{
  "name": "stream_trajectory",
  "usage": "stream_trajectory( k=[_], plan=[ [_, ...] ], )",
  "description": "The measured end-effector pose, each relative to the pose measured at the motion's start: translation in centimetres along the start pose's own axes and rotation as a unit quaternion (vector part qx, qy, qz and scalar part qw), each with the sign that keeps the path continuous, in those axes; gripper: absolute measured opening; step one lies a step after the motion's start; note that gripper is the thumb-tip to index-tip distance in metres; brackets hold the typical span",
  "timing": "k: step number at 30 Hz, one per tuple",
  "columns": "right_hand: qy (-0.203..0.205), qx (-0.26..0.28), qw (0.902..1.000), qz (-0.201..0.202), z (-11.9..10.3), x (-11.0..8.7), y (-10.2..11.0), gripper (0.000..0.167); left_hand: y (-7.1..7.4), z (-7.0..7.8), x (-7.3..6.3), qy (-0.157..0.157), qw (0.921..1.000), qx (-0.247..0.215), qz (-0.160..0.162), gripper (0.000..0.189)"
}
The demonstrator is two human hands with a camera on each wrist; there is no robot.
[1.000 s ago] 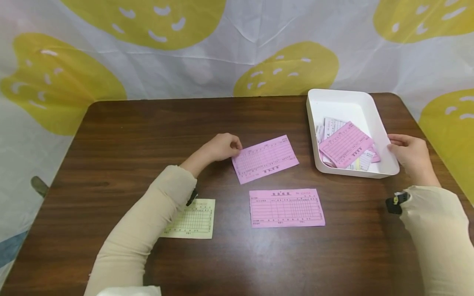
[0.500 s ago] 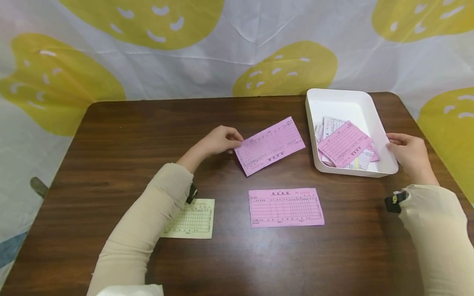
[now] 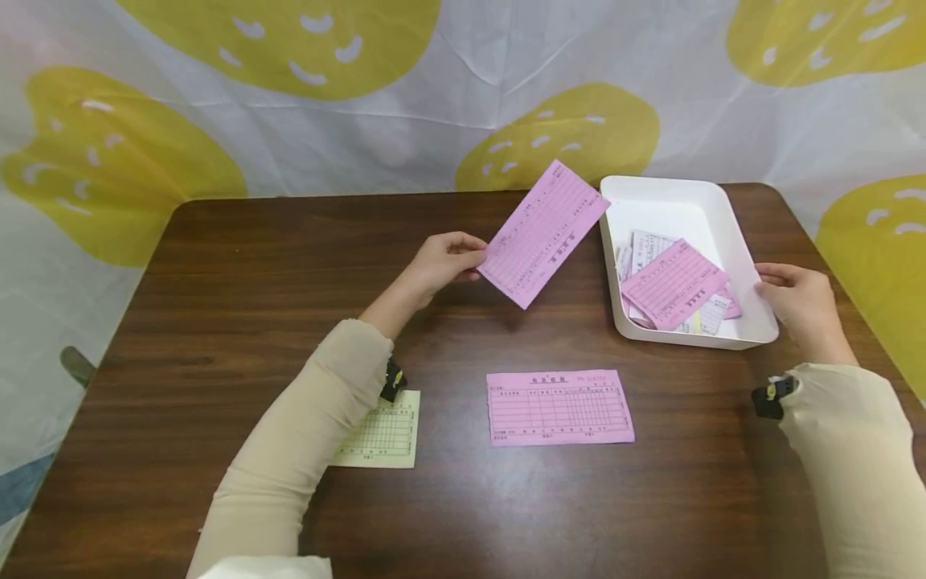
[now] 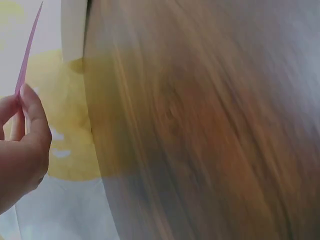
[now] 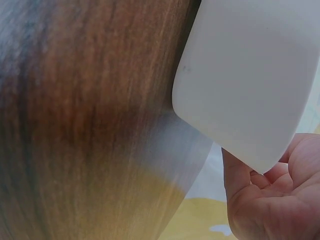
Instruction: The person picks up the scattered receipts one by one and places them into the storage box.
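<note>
My left hand (image 3: 444,261) pinches a pink receipt slip (image 3: 546,233) by its near left corner in the head view. The slip is raised off the table and tilted, its far right corner by the tray's left rim. In the left wrist view the slip (image 4: 30,47) shows edge-on between thumb and fingers. My right hand (image 3: 803,301) holds the right side of a white plastic tray (image 3: 698,189). In the right wrist view the fingers (image 5: 237,172) are at the tray's (image 5: 245,75) lower corner. Inside the tray lies a loose pile of slips, topped by a pink slip (image 3: 676,283).
Another pink receipt slip (image 3: 560,408) lies flat on the brown wooden table (image 3: 304,249), in front of the tray. A yellow-green slip (image 3: 387,434) is partly hidden beneath the left forearm. A curtain with yellow patterns (image 3: 564,133) hangs behind the table.
My left hand has lifted the pink slip from the table and moved it up and right towards the tray, turning it more upright. The right hand and tray have stayed in place.
</note>
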State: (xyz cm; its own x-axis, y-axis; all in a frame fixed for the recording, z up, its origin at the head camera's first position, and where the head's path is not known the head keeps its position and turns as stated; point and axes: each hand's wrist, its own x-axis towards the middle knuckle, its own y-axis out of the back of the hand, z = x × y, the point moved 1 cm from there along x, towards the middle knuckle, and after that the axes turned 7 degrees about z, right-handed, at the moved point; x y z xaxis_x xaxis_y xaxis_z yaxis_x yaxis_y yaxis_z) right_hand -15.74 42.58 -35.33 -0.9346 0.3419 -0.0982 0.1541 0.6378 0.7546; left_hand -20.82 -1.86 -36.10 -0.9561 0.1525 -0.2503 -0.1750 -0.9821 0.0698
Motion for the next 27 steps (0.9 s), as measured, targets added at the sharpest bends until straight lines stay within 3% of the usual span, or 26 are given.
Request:
stream_trajectory(
  k=[5,9,21,27],
  plan=[
    [0.004,0.003,1.0,0.0,0.1,0.0,0.0,0.048,-1.4,0.4,0.1,0.019,0.995,-0.094,0.028,0.031],
    [0.007,0.002,1.0,0.002,0.1,0.0,0.0,0.047,-2.9,0.5,0.3,0.023,0.9888,-0.142,0.041,0.03],
    [-0.008,-0.004,1.0,-0.004,0.1,0.0,0.1,0.049,-9.0,0.8,-0.1,0.065,0.9786,-0.195,0.015,0.032],
    [0.006,0.002,0.9999,0.008,0.3,0.1,0.0,0.046,-11.9,0.8,-0.3,0.077,0.9756,-0.205,0.013,0.03]
  ],
)
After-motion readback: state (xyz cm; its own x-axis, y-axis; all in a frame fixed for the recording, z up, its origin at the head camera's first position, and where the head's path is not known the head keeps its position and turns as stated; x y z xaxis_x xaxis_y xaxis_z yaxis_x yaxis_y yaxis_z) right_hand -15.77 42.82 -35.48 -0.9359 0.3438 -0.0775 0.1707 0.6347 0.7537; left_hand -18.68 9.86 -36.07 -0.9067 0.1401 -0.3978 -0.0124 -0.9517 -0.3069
